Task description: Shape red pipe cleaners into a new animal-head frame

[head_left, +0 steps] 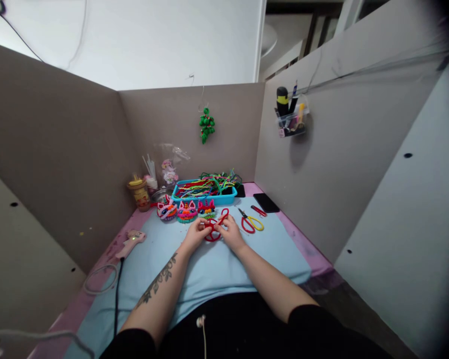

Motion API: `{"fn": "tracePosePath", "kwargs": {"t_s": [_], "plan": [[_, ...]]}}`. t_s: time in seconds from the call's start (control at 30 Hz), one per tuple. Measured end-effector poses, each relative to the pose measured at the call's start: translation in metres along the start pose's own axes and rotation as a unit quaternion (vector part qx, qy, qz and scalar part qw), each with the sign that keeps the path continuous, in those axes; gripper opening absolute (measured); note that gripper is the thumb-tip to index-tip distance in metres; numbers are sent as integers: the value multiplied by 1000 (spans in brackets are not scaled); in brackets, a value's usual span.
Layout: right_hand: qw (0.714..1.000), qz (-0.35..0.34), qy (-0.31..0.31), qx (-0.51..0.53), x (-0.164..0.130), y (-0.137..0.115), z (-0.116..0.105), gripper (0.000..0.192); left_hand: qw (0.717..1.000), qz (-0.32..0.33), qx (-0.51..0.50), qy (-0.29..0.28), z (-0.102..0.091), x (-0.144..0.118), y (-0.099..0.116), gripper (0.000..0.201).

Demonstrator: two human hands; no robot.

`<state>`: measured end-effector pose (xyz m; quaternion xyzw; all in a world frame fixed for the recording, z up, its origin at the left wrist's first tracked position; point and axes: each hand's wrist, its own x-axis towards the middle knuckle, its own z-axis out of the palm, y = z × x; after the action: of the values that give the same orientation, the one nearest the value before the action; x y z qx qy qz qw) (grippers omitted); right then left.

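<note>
Over the light blue cloth, my left hand (195,234) and my right hand (229,233) hold a red pipe cleaner piece (212,237) between them, bent into open loops. The left fingers pinch its left side. My right thumb and fingers close on the other side, where a red loop sticks up past the fingertips. Just beyond my hands stand three colourful fuzzy animal heads: one at the left (167,211), one in the middle (187,213) and one at the right (206,209), the last partly behind the left fingers.
A blue tray (224,200) of coloured pipe cleaners lies at the back. Right of my hands are scissors (248,225), a small red tool (259,211) and a black phone (266,203). A corded pink glue gun (131,243) and a drink cup (139,196) are left. Partitions enclose the table.
</note>
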<state>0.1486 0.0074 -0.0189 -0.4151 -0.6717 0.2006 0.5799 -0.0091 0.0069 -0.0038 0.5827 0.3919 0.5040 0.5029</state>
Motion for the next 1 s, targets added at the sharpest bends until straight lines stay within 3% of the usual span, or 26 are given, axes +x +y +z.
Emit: {"fn": "tracePosePath", "kwargs": {"t_s": [0.17, 0.37, 0.73, 1.0], "plan": [[996, 74, 51, 14, 4, 9, -1, 18, 997, -26, -17, -68, 2, -1, -2, 36], [993, 95, 59, 29, 6, 25, 3, 21, 999, -14, -28, -34, 4, -1, 2, 37], [995, 90, -36, 9, 2, 35, 13, 28, 999, 32, 33, -27, 6, -2, 2, 29], [993, 106, -55, 1, 2, 32, 12, 24, 997, 47, 63, -24, 4, 0, -6, 28]]}}
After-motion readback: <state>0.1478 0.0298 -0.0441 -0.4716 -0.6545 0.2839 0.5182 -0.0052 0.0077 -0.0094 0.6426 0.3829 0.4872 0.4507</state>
